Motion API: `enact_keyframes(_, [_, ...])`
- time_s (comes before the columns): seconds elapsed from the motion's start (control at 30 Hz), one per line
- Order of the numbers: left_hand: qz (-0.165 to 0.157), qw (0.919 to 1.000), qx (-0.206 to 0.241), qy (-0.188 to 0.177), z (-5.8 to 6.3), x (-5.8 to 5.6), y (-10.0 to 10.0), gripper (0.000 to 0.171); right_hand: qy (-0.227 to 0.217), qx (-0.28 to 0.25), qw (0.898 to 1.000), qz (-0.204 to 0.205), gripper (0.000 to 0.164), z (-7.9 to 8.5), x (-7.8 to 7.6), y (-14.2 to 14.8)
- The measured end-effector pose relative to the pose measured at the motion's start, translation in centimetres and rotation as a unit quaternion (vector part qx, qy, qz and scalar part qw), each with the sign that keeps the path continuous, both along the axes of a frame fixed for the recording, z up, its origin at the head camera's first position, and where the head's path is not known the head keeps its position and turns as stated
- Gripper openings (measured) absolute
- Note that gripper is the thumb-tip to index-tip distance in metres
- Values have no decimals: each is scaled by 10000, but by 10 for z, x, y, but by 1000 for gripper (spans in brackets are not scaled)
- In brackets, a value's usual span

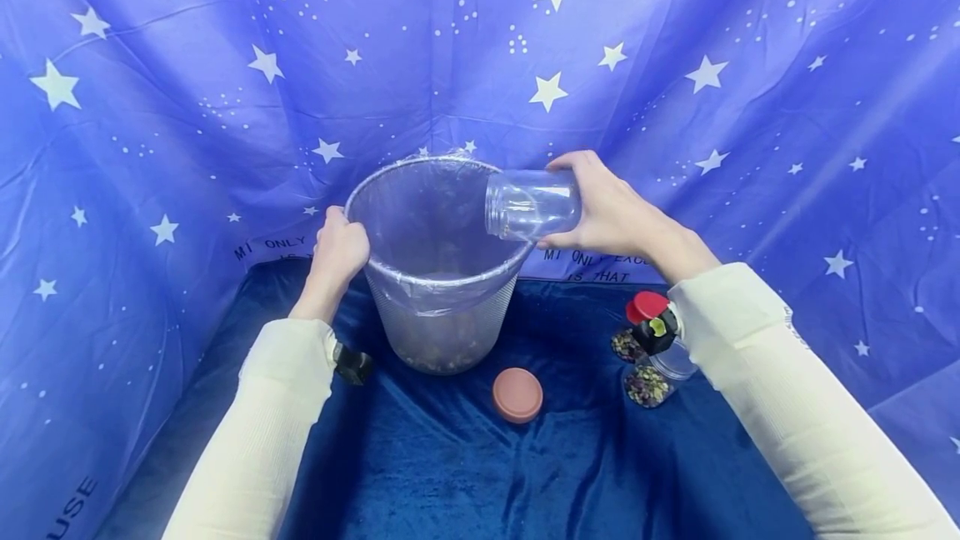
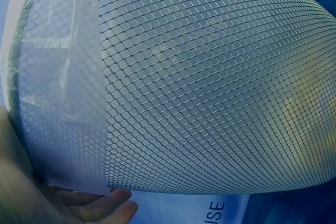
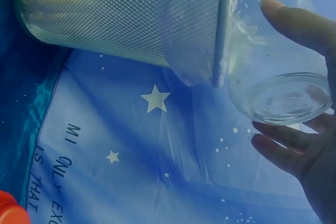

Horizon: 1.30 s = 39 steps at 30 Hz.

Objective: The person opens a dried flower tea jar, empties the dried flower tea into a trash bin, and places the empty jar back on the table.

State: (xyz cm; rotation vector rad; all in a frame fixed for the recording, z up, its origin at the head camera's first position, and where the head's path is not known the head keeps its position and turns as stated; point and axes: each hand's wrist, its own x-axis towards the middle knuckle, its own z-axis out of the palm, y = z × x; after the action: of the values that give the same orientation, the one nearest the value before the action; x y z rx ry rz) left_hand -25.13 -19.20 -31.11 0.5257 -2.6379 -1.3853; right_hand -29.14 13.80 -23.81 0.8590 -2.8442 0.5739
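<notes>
A mesh wastebasket [image 1: 450, 319] lined with a clear plastic bag [image 1: 442, 294] stands on the blue cloth, with pale bits showing through its lower wall. My left hand [image 1: 339, 247] grips its left rim; in the left wrist view, the fingers [image 2: 107, 205] lie along the outside. On the opposite side, my right hand [image 1: 611, 207] holds a clear jar [image 1: 534, 205] on its side, thumb and fingers around the base end. The jar's uncovered mouth points left, over the wastebasket's right rim. Apart from a few specks near the mouth, the jar looks see-through.
A round terracotta-coloured lid [image 1: 517, 395] lies in front of the wastebasket. Right of it, under my right forearm, stand a clear jar of mixed dried pieces [image 1: 648, 386] and a red-lidded jar [image 1: 647, 307], both partly hidden. A starry blue curtain [image 1: 450, 48] hangs behind.
</notes>
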Motion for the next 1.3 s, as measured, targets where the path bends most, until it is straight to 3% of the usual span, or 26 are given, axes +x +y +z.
enact_keyframes(0.2, [-11, 10000, -26, -17, 0, 0, -1, 54, -128, 327, 9993, -140, 101, 3, -2, 1])
enact_keyframes(0.5, [-27, 10000, -30, 25, -2, 1, 0, 54, 10, 1590, 9872, -110, 107, 18, -2, -8])
enact_keyframes(0.7, [-16, 10000, 5, 43, -2, 1, 0, 55, 25, 1701, 9852, -184, 103, 19, -1, -12])
enact_keyframes(0.93, [-25, 9999, 5, 98, -1, 1, 1, 54, 502, 2085, 9764, -253, 100, 20, -2, -16])
enact_keyframes(1.3, [-35, 10000, -19, 16, -1, 1, 0, 55, 41, 1793, 9834, -288, 105, 18, -2, -14])
